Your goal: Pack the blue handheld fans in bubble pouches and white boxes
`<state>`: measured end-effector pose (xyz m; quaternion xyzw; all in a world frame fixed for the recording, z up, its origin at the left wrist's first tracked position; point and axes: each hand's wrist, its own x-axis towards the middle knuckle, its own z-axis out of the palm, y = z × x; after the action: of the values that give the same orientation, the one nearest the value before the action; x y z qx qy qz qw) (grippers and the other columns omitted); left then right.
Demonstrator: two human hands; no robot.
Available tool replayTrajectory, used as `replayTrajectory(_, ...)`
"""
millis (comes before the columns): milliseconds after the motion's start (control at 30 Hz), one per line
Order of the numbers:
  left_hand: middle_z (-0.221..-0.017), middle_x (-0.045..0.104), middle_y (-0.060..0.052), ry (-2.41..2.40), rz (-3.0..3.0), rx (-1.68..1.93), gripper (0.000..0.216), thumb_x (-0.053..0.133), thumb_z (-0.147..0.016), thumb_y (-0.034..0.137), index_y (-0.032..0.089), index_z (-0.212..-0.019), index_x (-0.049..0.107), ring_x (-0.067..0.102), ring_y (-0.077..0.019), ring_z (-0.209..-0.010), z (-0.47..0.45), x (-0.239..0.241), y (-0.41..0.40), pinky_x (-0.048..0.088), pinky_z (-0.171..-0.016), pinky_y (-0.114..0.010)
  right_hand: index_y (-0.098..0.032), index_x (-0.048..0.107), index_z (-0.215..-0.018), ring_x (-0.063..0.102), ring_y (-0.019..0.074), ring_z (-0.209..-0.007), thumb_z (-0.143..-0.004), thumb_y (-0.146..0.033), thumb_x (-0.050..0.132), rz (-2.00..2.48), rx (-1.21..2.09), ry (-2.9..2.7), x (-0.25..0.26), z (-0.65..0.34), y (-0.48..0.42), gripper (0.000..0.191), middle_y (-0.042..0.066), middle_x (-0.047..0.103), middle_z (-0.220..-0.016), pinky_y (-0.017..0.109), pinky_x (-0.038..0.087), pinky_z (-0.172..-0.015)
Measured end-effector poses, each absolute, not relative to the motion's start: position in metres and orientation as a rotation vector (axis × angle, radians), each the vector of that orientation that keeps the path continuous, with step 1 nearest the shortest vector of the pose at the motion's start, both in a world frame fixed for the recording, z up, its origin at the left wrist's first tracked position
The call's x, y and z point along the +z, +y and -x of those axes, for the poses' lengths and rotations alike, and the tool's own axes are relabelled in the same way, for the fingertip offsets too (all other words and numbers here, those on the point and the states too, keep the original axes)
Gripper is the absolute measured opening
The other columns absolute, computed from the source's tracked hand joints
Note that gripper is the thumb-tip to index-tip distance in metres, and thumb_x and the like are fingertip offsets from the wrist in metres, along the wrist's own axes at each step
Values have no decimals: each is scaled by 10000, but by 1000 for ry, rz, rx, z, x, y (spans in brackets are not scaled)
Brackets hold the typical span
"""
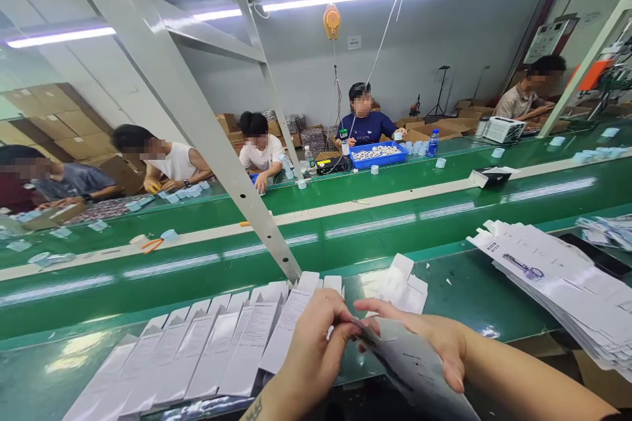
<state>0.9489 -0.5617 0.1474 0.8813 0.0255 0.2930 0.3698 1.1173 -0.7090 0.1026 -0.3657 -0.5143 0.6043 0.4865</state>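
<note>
Carton (412, 368), pale and printed, held at a tilt over the near edge of the green bench (464, 296). Pinches its far end between thumb and bent fingers of the left hand (318, 339). Spreads the right hand (432, 332) over it, forefinger stretched toward the left hand, thumb hanging by the printed face; cannot tell whether the hidden fingers close on it.

To the left, along the bench, a leaning row of white boxes (212, 348), end flaps raised. Just beyond the hands, a small heap of white card (405, 289). To the right, a stack of flat cartons (557, 286), with a scissors-like picture on top. Across the green belt (444, 230), several co-workers (368, 122); before one, a blue tray (380, 163) of small white pieces, near a blue bottle (433, 143).
</note>
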Motion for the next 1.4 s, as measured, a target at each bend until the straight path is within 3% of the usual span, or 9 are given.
replayTrajectory(267, -831, 579, -48, -179, -2413, 1299, 230, 582, -825, -24, 155, -969, 582, 577, -193, -913, -933, 155, -569, 529, -841, -329, -208, 199, -1492, 314, 339, -1370, -428, -593, 900, 633, 1387, -1227, 109, -1099, -712, 1330, 157, 366, -1418, 447, 140, -1163)
replayTrajectory(400, -812, 551, -3, -50, -2382, 742, 116, 705, -806, 127, 197, -828, 615, 545, -151, -782, -934, 172, -564, 485, -692, -255, -238, 256, -1476, 364, 339, -1332, -467, -618, 875, 564, 1384, -1196, 109, -1087, -717, 1243, 134, 396, -1403, 445, 232, -1132)
replayTrajectory(600, -937, 497, -5, 58, -2330, -256, 263, 833, -682, 378, 368, -937, 770, 534, -226, -980, -932, 211, -554, 467, -860, -341, -219, 161, -1500, 396, 339, -1325, -411, -589, 909, 753, 1416, -1222, 107, -1073, -719, 1373, 165, 399, -1422, 451, 215, -1137)
replayTrajectory(800, -1433, 414, -48, -153, -2014, -315, 334, 844, -630, 473, 330, -925, 777, 377, -365, -1322, -934, 217, -536, 378, -1035, -472, -208, 277, -1432, 489, 366, -1230, -414, -550, 908, 1081, 1170, -1028, 101, -1089, -728, 1245, 174, 433, -1405, 493, 309, -1089)
replayTrajectory(967, -1501, 391, -72, -14, -1333, 34, 811, 843, -622, 520, 391, -1356, 521, 368, -340, -1368, -950, 169, -548, 395, -1029, -472, -226, 211, -1439, 538, 349, -1163, -400, -503, 927, 1160, 1058, -1074, 112, -1105, -733, 1291, 164, 475, -1340, 498, 358, -1051)
replayTrajectory(1067, -1594, 267, -38, 32, -1228, 107, 695, 846, -637, 466, 361, -1281, 608, 332, -352, -1404, -956, 140, -578, 355, -1077, -453, -226, 142, -1439, 457, 364, -1264, -378, -571, 904, 1116, 1001, -1233, 113, -1102, -726, 1351, 178, 383, -1403, 513, 289, -1103)
replayTrajectory(1167, -1505, 445, -51, 188, -1230, 263, 399, 826, -686, 362, 308, -1070, 734, 409, -329, -1365, -957, 126, -599, 370, -1062, -402, -217, 65, -1439, 446, 362, -1278, -440, -669, 831, 1137, 902, -1407, 109, -1096, -725, 1338, 183, 383, -1370, 529, 312, -1090)
replayTrajectory(1267, -1184, 699, -106, 391, -1177, 326, 321, 815, -684, 350, 234, -978, 756, 607, -314, -1139, -955, 124, -603, 470, -905, -364, -277, 38, -1453, 487, 317, -1255, -719, -598, 708, 1351, 560, -1550, 115, -1086, -736, 1044, 176, 352, -1407, 505, 407, -1035)
replayTrajectory(1400, -973, 758, -64, 552, -1051, 528, 326, 752, -742, 368, 233, -1036, 716, 680, -257, -928, -952, 126, -606, 497, -820, -344, -324, 251, -1454, 403, 360, -1347, -848, -370, 654, 1716, 80, -1713, 136, -1065, -756, 729, 176, 231, -1525, 477, 456, -1017)
